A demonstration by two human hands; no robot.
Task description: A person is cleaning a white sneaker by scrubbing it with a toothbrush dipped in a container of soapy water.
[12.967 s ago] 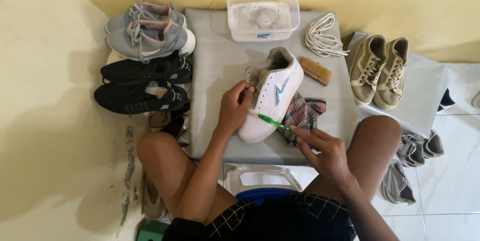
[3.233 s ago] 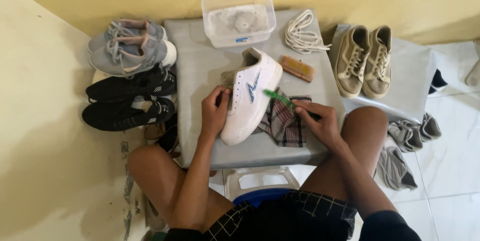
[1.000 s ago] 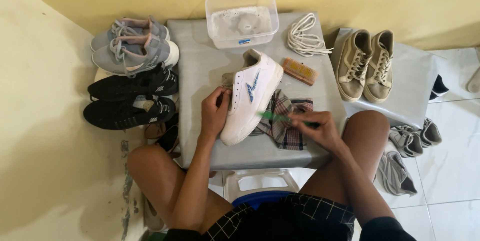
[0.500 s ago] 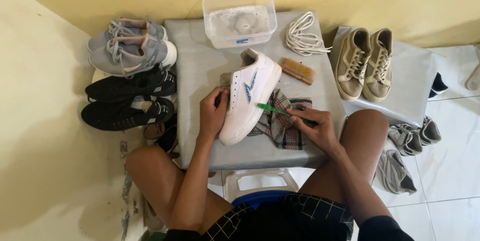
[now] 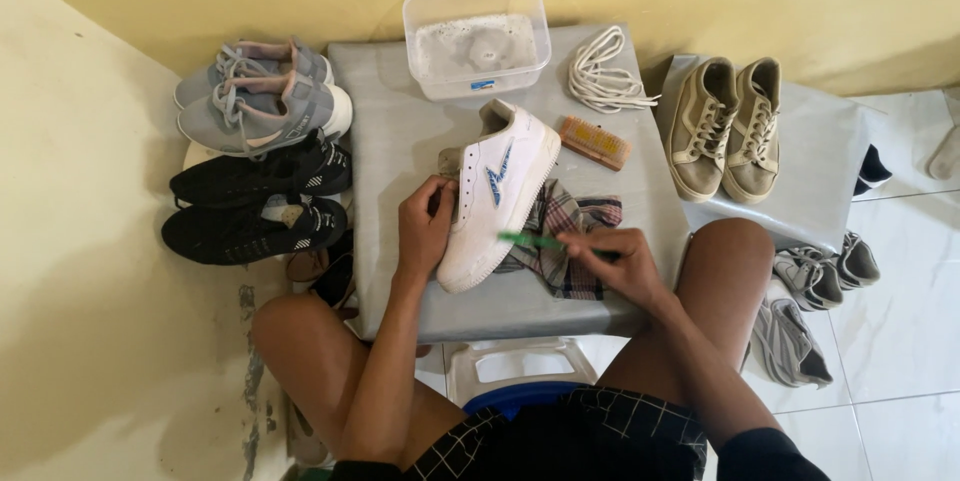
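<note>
The white shoe lies on its side on the grey table, over a plaid cloth. The left hand clamps its upper; the right hand pinches a green brush against the sole edge. Short strokes work best — firm grip, shoe kept steady.

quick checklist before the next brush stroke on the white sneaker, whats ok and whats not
1. Left hand steadying the white sneaker: ok.
2. Right hand gripping the green brush: ok.
3. Bristles touching the sneaker's side: cannot tell, too small.
4. Plaid cloth under the sneaker's right edge: ok.
5. Clear tub of cloudy water upright behind the sneaker: ok.
6. Wooden brush apart from the sneaker, out of the stroke path: ok.
</note>
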